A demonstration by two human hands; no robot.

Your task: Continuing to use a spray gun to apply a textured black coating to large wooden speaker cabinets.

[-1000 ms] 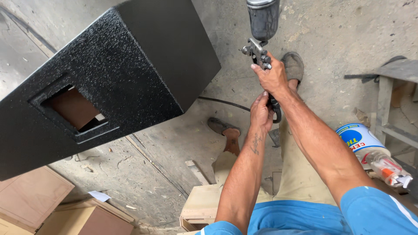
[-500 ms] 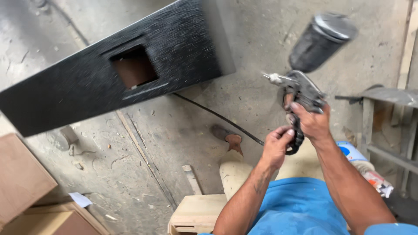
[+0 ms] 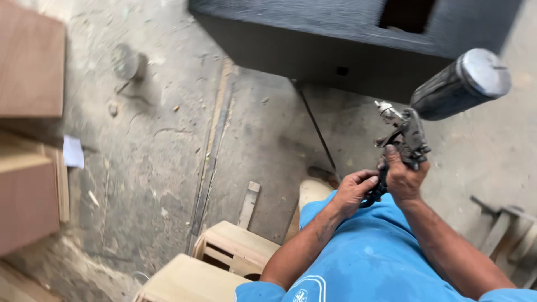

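Below the black box (image 3: 313,50), right hand (image 3: 404,180) gripping the spray gun (image 3: 411,131), left hand (image 3: 352,193) curled at its handle base, concrete floor (image 3: 168,140).

This is a workshop where wooden boxes get made and painted. The concrete floor (image 3: 168,168) is rough, dusty and dotted with wood bits. Bare wooden boxes (image 3: 235,249) and brown wood boards (image 3: 28,61) lie around. A big black painted box (image 3: 335,39) stands close by, and a paint spray gun (image 3: 408,131) is out.
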